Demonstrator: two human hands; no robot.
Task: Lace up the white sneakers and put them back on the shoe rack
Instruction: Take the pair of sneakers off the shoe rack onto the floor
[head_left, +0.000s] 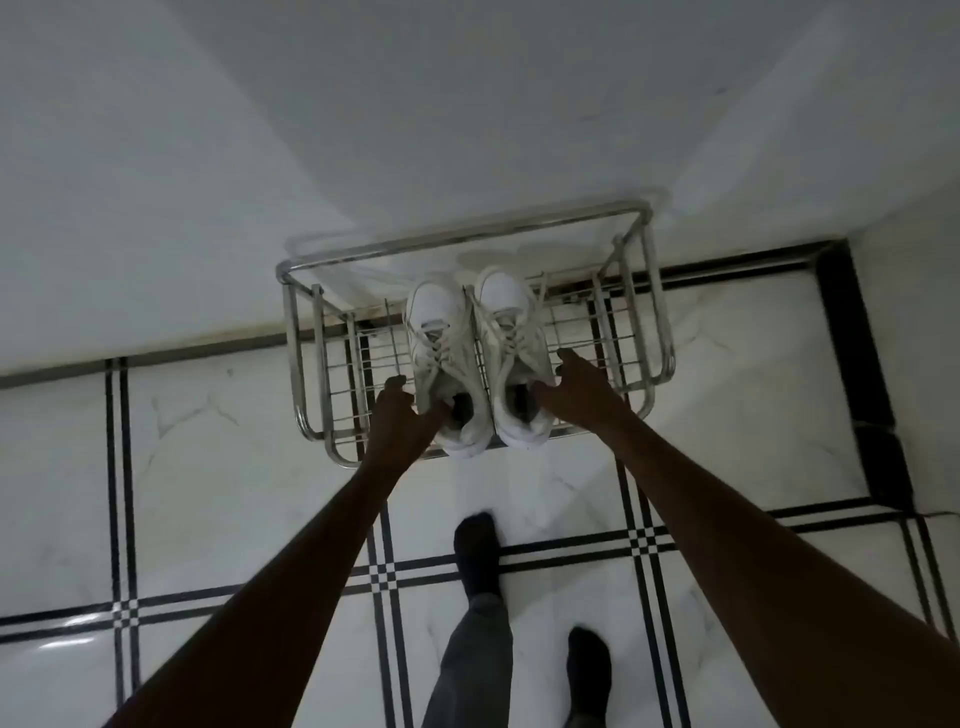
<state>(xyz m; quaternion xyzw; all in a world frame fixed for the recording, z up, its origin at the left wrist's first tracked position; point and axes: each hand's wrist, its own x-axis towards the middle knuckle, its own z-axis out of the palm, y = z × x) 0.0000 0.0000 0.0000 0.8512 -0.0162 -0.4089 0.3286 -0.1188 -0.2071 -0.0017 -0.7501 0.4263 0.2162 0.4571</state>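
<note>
- Two white sneakers — the left sneaker and the right sneaker — sit side by side, touching, on the top wire shelf of the metal shoe rack, toes toward the wall.
- Both are laced.
- The left hand grips the left sneaker's collar, thumb at the opening.
- The right hand pinches the right sneaker's collar — index finger stretched along its side.
- Dark-socked feet stand on the tiled floor.

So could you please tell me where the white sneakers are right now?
Head view: the white sneakers sit side by side on the shoe rack against the wall, a hand at each heel.
</note>
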